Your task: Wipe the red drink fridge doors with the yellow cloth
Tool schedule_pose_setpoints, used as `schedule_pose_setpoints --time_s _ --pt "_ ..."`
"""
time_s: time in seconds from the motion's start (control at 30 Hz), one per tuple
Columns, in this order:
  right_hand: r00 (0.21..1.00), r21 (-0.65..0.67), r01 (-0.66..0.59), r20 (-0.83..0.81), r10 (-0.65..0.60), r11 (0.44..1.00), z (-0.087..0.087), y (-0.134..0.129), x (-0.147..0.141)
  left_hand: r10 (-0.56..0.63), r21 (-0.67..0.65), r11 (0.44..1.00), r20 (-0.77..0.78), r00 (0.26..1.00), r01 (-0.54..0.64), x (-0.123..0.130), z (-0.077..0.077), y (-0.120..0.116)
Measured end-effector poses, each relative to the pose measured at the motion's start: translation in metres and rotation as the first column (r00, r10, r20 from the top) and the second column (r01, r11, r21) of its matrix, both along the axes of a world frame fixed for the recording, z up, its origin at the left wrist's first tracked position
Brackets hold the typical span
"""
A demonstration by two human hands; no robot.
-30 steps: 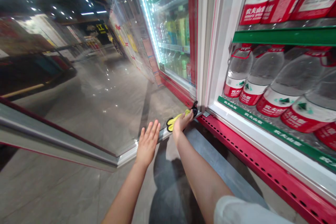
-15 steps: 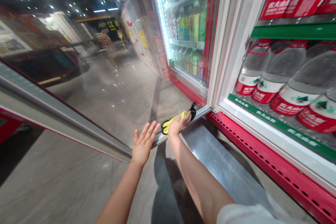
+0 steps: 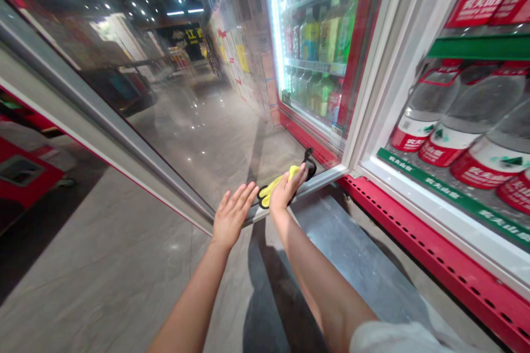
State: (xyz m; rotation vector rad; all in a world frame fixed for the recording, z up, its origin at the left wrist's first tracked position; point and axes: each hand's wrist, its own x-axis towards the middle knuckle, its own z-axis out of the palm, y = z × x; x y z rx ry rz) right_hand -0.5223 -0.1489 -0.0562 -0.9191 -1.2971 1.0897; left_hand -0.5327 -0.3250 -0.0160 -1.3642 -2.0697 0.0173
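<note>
Right forearm: your right arm runs from the white sleeve [image 3: 397,339] at the bottom edge up toward the door's lower corner, so the hand meets the frame low down.
Left hand [image 3: 232,218]: your fingers are spread flat and hold nothing; the palm lies against the bottom edge of the open glass door [image 3: 174,121]. Judged from its position, it braces the door so it does not swing under the other hand's pressure.
Right hand [image 3: 285,190]: your palm and fingers press down on a yellow cloth [image 3: 275,183], closed loosely over it. The flat grip suits rubbing along a narrow strip.
Cloth position: the yellow cloth sits on the door's bottom rail [image 3: 314,181], near the hinge side, just beside the left hand. A black part [image 3: 308,162] shows at the far end of the cloth; you cannot tell whether it belongs to the cloth or to the door.
Floor [image 3: 103,265]: grey tiles lie under both arms.
Cooler sill [image 3: 434,262]: a red perforated strip runs along the base of the cabinet on your right.
Shelf stock: large water bottles [image 3: 447,121] with red labels stand behind a green shelf edge [image 3: 451,196], well apart from both hands.
Far cabinet: a second lit cooler [image 3: 318,49] holds green and yellow drinks.
</note>
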Motion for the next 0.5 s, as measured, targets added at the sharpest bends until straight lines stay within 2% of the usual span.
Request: schedule_pose_setpoints --time_s 0.1,0.2,0.27,0.3,0.33,0.37,0.43,0.47,0.5 --pt "0.998 0.176 -0.050 0.032 0.045 0.983 0.007 -0.002 0.002 -0.007 0.007 1.000 -0.032 0.999 0.007 0.001 0.001 -0.006" --pt "0.990 0.304 -0.110 0.119 0.077 0.946 -0.006 -0.012 0.004 0.028 0.029 0.999 -0.054 0.998 -0.026 0.000 0.001 -0.016" --pt "0.968 0.434 -0.210 0.221 0.122 0.876 -0.027 -0.023 0.007 0.032 0.029 0.999 -0.064 0.997 -0.031 -0.002 0.001 -0.022" --pt "0.947 0.519 -0.284 0.286 0.149 0.806 -0.039 -0.026 0.010 0.030 0.022 0.999 -0.063 0.998 -0.029 -0.004 0.002 -0.024" --pt "0.916 0.609 -0.374 0.362 0.175 0.699 -0.051 -0.024 0.013 0.027 0.011 1.000 -0.059 0.998 -0.026 -0.006 0.003 -0.026" --pt "0.877 0.693 -0.469 0.439 0.196 0.547 -0.060 -0.018 0.017 0.024 -0.003 1.000 -0.049 0.999 -0.025 -0.008 0.003 -0.027" --pt "0.786 0.771 -0.614 0.580 0.211 0.168 -0.071 0.011 0.026 0.021 -0.034 0.999 -0.021 1.000 -0.022 -0.011 0.006 -0.027" --pt "0.746 0.761 -0.648 0.636 0.199 -0.001 -0.071 0.030 0.029 0.022 -0.043 0.999 -0.009 1.000 -0.023 -0.012 0.007 -0.028" --pt "0.721 0.742 -0.657 0.669 0.180 -0.132 -0.068 0.050 0.031 0.030 -0.043 0.999 -0.003 1.000 -0.030 -0.012 0.008 -0.029"
